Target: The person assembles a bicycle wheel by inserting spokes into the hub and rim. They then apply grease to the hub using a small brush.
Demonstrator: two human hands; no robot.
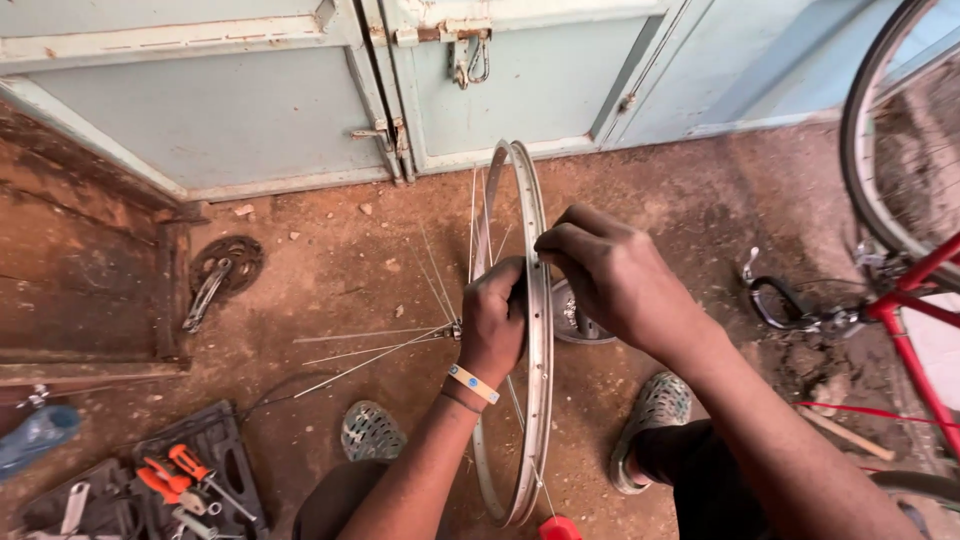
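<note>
Head view: the left hand (492,322) is clenched around the upright bicycle rim (541,380), and the right hand (610,275) pinches its upper edge. The hub (455,330) with loose spokes (372,357) hangs beside it. A steady rim and 1 spoke at a time would likely serve best. Around lie a reddish dirt floor (330,270), pale blue doors (250,110), a tool tray (190,470) and a red bicycle (915,300).

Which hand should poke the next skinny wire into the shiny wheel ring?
Probably the right hand: its fingertips already pinch at the rim, while the left hand grips and steadies it.
</note>
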